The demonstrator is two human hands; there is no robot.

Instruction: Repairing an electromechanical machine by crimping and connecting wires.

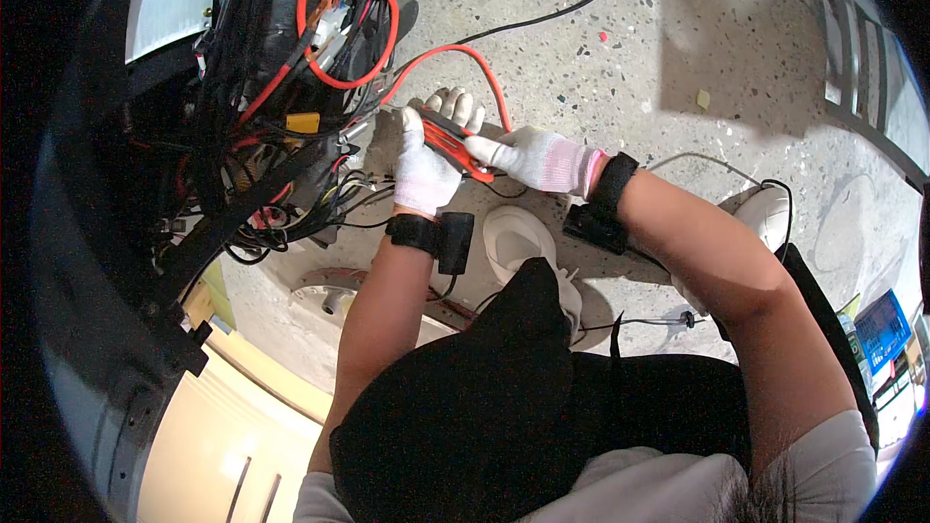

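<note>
Both my hands wear white gloves with pinkish cuffs. A red-and-black hand tool with long handles lies slantwise between them; its exact kind is hard to make out. My left hand has it against the palm, thumb along its upper end and fingertips showing beyond. From the right, my right hand grips the tool's lower part, thumb on top and the other fingers mostly hidden. Just left of my left hand hangs a dense bundle of black cables with bare-ended coloured wires. A thick red cable arches above the hands.
A dark frame fills the left side, with a cream panel below it. Black cables trail over the speckled floor near my shoes. A metal rack stands at the far right.
</note>
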